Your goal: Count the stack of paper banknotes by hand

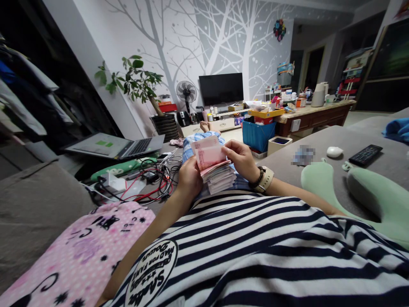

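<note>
Several pinkish-red banknotes (209, 157) stand upright in front of me, over my lap. My left hand (189, 175) is closed on their left side. At their upper right edge, the thumb and fingers of my right hand (240, 158) pinch a note. Just below is a thick wad of folded papers (220, 178), pale with reddish edges, fanned out in layers; I cannot tell whether all of these are banknotes. A beige watch (266, 179) and a dark bead bracelet (258, 175) are on my right wrist.
Left of me lie an open laptop (119, 145), tangled cables (162, 175) and a pink blanket (92, 243). On the sofa at right are a green neck pillow (367, 192), a white mouse (334, 152) and a remote control (366, 154). A cluttered table (338, 108) stands beyond.
</note>
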Demonstrator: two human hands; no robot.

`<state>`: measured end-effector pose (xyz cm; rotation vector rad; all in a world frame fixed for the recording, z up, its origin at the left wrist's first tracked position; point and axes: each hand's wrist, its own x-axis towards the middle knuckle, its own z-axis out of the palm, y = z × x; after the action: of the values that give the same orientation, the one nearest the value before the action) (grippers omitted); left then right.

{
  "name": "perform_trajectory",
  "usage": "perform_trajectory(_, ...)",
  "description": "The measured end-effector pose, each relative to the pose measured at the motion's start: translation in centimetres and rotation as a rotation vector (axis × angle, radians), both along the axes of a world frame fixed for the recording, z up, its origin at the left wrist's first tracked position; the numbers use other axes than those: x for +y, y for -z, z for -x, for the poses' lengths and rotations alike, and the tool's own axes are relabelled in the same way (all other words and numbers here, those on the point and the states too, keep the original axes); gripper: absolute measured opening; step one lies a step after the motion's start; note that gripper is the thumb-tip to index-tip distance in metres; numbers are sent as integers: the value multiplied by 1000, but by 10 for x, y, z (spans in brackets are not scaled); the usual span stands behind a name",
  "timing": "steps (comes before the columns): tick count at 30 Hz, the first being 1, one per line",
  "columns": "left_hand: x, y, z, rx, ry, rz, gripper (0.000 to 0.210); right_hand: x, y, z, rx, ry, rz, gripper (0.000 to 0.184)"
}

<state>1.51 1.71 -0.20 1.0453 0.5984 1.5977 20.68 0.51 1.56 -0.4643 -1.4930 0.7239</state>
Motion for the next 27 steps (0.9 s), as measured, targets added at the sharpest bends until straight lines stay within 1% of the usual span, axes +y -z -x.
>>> perform_trajectory(2,0,0,3,10,23,17,13,-2,-1,0,3,-10,3,77)
perform_trajectory(4,0,0,6,28,12,6,8,-4,-2,1,6,-20,6,77)
perform_trajectory(7,-5,-2,6,54,-13,-27,12,-5,-3,1,5,-20,9,78)
perform_trajectory(10,-12,-6,2,34,-2,-32,18,-6,-2,0,-18,-32,14,78)
perform_trajectory(14,-19,-13,-6,-44,-29,55,30,-5,0,-1,-40,-58,25,80)
perform_trajectory(18,-17,-15,-9,-81,-72,109,22,-5,3,1,-40,-92,32,86)
perform_trajectory(20,-16,-14,-8,-88,-73,116,20,-5,3,1,-32,-81,23,85)
perform_trajectory(27,-13,-7,-3,-43,-40,91,32,3,5,2,50,29,55,82)
